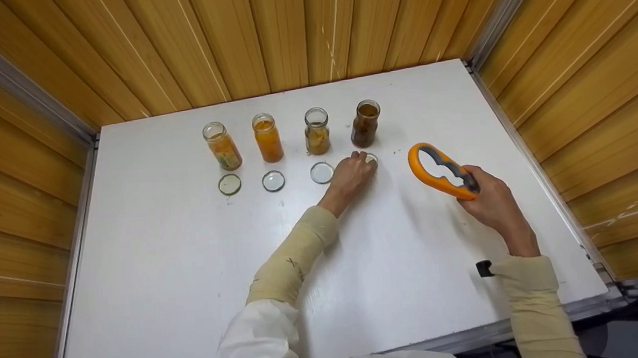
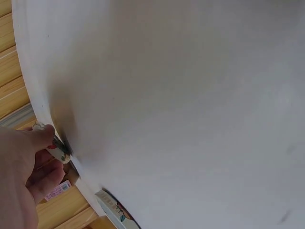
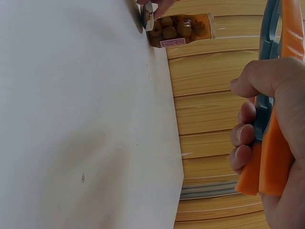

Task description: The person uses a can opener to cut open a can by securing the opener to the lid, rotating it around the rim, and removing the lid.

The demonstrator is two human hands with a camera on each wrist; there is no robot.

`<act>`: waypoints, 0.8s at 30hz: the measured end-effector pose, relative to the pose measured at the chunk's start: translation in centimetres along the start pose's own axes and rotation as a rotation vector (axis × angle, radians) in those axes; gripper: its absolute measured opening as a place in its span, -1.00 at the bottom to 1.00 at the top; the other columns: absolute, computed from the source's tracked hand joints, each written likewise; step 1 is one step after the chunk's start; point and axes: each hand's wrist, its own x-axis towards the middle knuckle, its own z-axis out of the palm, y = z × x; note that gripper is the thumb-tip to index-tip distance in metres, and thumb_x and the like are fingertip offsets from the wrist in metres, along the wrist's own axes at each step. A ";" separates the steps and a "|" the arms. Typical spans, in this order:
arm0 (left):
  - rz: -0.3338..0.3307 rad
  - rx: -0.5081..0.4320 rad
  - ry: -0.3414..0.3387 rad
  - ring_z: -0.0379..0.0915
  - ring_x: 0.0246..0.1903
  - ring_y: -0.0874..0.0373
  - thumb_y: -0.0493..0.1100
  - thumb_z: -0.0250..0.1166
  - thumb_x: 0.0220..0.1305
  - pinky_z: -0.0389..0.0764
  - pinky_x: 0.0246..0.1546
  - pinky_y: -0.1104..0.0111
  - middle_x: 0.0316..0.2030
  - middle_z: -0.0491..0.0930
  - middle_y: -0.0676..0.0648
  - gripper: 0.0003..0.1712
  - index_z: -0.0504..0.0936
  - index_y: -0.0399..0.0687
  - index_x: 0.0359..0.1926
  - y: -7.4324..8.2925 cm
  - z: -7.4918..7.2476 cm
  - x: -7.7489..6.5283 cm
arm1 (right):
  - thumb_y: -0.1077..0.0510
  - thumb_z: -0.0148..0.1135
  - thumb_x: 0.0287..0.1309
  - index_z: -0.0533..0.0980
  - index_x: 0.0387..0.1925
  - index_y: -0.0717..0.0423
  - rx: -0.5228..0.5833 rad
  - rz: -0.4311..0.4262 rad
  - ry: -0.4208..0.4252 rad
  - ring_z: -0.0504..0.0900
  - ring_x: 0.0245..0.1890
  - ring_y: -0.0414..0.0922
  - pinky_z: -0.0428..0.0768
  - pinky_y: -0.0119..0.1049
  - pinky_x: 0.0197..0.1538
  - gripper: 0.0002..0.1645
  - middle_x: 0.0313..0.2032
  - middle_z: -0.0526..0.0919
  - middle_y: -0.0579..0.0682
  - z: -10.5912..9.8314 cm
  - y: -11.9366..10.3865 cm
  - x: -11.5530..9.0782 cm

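My left hand (image 1: 353,176) pinches a round jar lid (image 1: 371,159) by its edge, low over the white table, just in front of a jar with dark brown contents (image 1: 365,126). Thumb and fingertips meet the lid (image 2: 60,146) in the left wrist view. My right hand (image 1: 490,201) grips an orange and grey jar opener (image 1: 439,183) by its handle end, raised over the table's right side. Its fingers wrap the handles in the right wrist view. Beside the left hand lies another lid (image 1: 321,172), in front of a jar of yellowish pieces (image 1: 317,138).
Farther left stand two uncapped glass jars, one with orange contents (image 1: 269,141) and one with orange contents and a label (image 1: 225,151). A lid (image 1: 273,181) and a greenish lid (image 1: 229,184) lie before them. Wood-patterned walls (image 1: 280,41) enclose the white table (image 1: 194,270).
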 end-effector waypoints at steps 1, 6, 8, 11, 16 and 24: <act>0.007 0.009 -0.014 0.66 -0.11 0.01 -0.35 0.20 0.45 0.74 -0.27 0.30 -0.02 0.68 -0.15 -0.66 0.72 0.04 0.11 0.2 0.0 0.0 | 0.51 0.40 0.01 0.50 0.17 0.37 -0.003 -0.006 0.003 0.49 -0.35 0.00 0.44 -0.28 -0.22 -0.38 -0.29 0.63 0.15 0.0 0.0 0.0; 0.035 0.052 -0.061 0.63 -0.09 0.04 -0.34 0.20 0.46 0.71 -0.21 0.34 0.01 0.65 -0.12 -0.61 0.70 0.14 0.17 0.8 0.0 -0.2 | 0.52 0.40 -0.01 0.49 0.17 0.38 -0.012 -0.022 0.011 0.53 -0.35 0.02 0.49 -0.21 -0.20 -0.37 -0.27 0.65 0.18 0.2 0.2 0.0; 0.048 0.070 -0.061 0.63 -0.08 0.04 -0.35 0.19 0.46 0.71 -0.20 0.34 0.02 0.65 -0.11 -0.59 0.69 0.15 0.17 0.9 0.0 -0.2 | 0.51 0.40 -0.01 0.49 0.17 0.38 -0.010 -0.018 0.012 0.53 -0.34 0.02 0.50 -0.20 -0.19 -0.37 -0.27 0.66 0.18 0.2 0.2 -0.1; 0.062 0.097 -0.065 0.63 -0.07 0.05 -0.35 0.18 0.46 0.71 -0.18 0.35 0.03 0.65 -0.11 -0.59 0.68 0.16 0.16 1.0 0.1 -0.2 | 0.51 0.39 0.00 0.50 0.17 0.38 -0.007 -0.017 0.014 0.52 -0.35 0.01 0.48 -0.24 -0.20 -0.38 -0.28 0.65 0.17 0.2 0.3 -0.1; 0.085 0.104 -0.067 0.64 -0.05 0.05 -0.36 0.18 0.45 0.71 -0.15 0.34 0.03 0.67 -0.12 -0.62 0.70 0.10 0.14 1.0 0.2 -0.2 | 0.52 0.40 0.00 0.50 0.16 0.38 -0.009 -0.021 0.019 0.50 -0.36 0.00 0.44 -0.35 -0.22 -0.39 -0.29 0.64 0.16 0.1 0.2 -0.2; 0.078 0.074 -0.038 0.65 -0.11 0.05 -0.34 0.13 0.48 0.71 -0.21 0.32 -0.05 0.70 -0.10 -0.67 0.69 0.02 0.10 1.3 0.1 -0.5 | 0.53 0.40 -0.01 0.52 0.16 0.37 0.008 -0.020 0.022 0.48 -0.37 -0.02 0.39 -0.44 -0.23 -0.38 -0.30 0.63 0.14 -0.1 0.0 -0.2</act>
